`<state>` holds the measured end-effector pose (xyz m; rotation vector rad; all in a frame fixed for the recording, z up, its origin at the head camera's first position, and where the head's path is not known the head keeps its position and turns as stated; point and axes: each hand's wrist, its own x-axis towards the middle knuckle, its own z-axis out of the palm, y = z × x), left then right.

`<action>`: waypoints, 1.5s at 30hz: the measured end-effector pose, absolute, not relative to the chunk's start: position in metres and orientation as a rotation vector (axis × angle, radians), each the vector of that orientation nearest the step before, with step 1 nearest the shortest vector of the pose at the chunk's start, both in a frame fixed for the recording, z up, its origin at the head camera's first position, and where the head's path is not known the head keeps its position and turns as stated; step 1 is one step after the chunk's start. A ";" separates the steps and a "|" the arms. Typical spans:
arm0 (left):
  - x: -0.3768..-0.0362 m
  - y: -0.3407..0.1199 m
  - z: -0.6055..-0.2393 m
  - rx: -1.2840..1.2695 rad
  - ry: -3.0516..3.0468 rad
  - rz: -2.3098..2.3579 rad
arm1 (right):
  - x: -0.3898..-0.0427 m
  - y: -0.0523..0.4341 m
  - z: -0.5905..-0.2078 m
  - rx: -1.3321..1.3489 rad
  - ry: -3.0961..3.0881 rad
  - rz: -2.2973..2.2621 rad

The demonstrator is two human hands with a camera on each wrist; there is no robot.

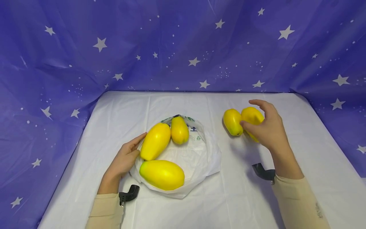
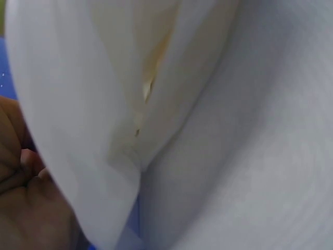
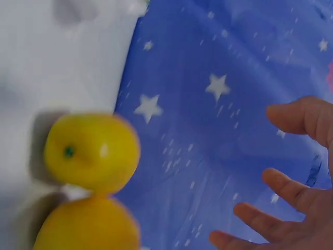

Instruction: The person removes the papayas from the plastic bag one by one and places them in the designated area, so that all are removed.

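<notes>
"Begin at the left: what has the left hand (image 1: 125, 159) got?"

"It touches the left side of the white plastic bag (image 1: 213, 159), fingers along the outside. Whether it pinches the rim, I can't tell."

"And inside the bag?"

"Three yellow fruits: a long fruit (image 1: 155, 141) slanting beside that hand, a near fruit (image 1: 162, 175) lying crosswise, and a small fruit (image 1: 180, 130) at the far side, pointing roughly away from the person."

"Further right?"

"Well apart from the bag, two more lie on the counter (image 1: 206, 203), side by side. The left fruit of the pair (image 1: 233, 122) runs mostly front to back, its near end tipped slightly rightward."

"The other one?"

"The right fruit of the pair (image 1: 251, 115) is partly covered by the thumb; its axis seems to run front to back as well."

"Which hand is nearer?"

"The right hand (image 1: 270, 130), clearly. It's wide open, fingers spread, holding nothing, and both of those fruits lie to its left, the right one closest."
</notes>
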<state>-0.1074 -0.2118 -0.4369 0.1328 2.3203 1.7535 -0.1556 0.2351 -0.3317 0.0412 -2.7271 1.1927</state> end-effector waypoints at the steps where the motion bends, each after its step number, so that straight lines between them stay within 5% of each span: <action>1: -0.107 -0.212 -0.437 0.129 2.321 1.755 | -0.154 0.230 -0.330 0.091 -2.711 1.203; 24: -0.107 -0.213 -0.440 0.156 2.308 1.775 | -0.130 0.143 -0.317 1.019 -2.588 1.180; 45: -0.106 -0.213 -0.439 0.153 2.309 1.777 | -0.108 0.097 -0.347 1.483 -2.735 1.030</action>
